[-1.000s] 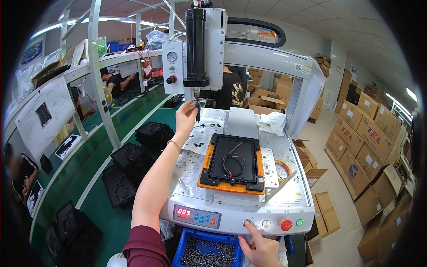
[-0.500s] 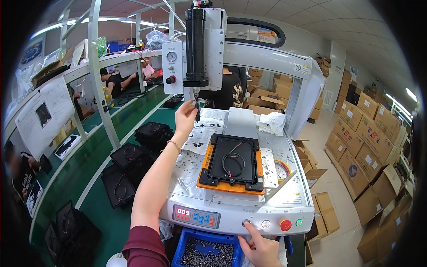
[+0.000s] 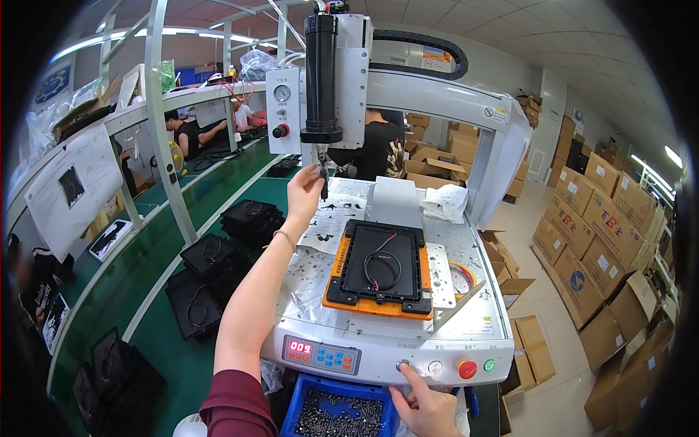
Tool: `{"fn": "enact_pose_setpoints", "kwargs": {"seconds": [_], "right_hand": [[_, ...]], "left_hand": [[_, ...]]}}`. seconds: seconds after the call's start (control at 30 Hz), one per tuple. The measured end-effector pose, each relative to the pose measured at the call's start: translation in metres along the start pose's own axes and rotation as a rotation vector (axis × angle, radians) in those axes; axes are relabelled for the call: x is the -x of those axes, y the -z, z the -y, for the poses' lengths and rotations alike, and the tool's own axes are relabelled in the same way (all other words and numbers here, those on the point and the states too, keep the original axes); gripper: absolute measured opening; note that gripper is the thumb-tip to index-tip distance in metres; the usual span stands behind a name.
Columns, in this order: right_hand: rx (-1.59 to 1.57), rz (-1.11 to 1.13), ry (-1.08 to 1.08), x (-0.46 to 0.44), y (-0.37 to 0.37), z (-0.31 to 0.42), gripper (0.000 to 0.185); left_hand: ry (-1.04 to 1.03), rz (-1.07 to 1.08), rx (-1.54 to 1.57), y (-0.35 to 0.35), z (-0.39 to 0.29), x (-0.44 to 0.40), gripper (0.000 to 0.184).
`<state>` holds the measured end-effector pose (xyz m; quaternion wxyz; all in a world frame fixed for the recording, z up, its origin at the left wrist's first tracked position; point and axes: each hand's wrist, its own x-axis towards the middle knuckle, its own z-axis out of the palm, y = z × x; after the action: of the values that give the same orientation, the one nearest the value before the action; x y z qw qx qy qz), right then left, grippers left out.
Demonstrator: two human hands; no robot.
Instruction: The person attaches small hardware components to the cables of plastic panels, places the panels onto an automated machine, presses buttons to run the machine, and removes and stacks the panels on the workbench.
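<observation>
My left hand [image 3: 306,195] reaches up to the dispensing nozzle [image 3: 323,175] below the black syringe barrel [image 3: 321,73]. Its thumb and fingers pinch together around the nozzle. With its index finger outstretched, my right hand [image 3: 424,408] touches a round button [image 3: 403,366] on the machine's front panel. The thumb rests against the panel's lower edge. Between the arms of the machine, a black rectangular housing [image 3: 349,266] lies in an orange fixture [image 3: 378,311]. A coiled black cable [image 3: 382,270] with a red wire end sits inside the housing.
Below the panel stands a blue bin [image 3: 291,419] of small dark parts. Stacked black housings [image 3: 196,302] lie on the green bench to the left. A red stop button [image 3: 467,369] is right of my finger. Cardboard boxes [image 3: 604,218] fill the right side; co-workers sit beyond.
My hands, the housing and the machine have not visibly moved. Co-workers at the back left and far left have shifted slightly.
</observation>
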<state>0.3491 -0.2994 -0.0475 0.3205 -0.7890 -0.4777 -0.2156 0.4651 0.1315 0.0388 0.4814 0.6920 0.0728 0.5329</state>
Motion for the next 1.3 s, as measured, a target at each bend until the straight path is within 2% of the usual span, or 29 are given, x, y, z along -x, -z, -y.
{"fn": "enact_pose_setpoints", "kwargs": {"seconds": [0.93, 1.23, 1.3], "right_hand": [[0.004, 0.044, -0.055, 0.002, 0.000, 0.002, 0.048], [-0.036, 0.054, -0.045, 0.001, 0.001, 0.001, 0.048], [-0.081, 0.043, 0.038, -0.001, 0.005, 0.002, 0.050]], "left_hand": [[-0.021, -0.024, 0.022, -0.002, -0.004, 0.003, 0.039], [-0.013, -0.016, 0.006, -0.002, -0.008, 0.004, 0.040], [-0.008, -0.001, 0.009, -0.001, -0.008, 0.004, 0.040]]}}
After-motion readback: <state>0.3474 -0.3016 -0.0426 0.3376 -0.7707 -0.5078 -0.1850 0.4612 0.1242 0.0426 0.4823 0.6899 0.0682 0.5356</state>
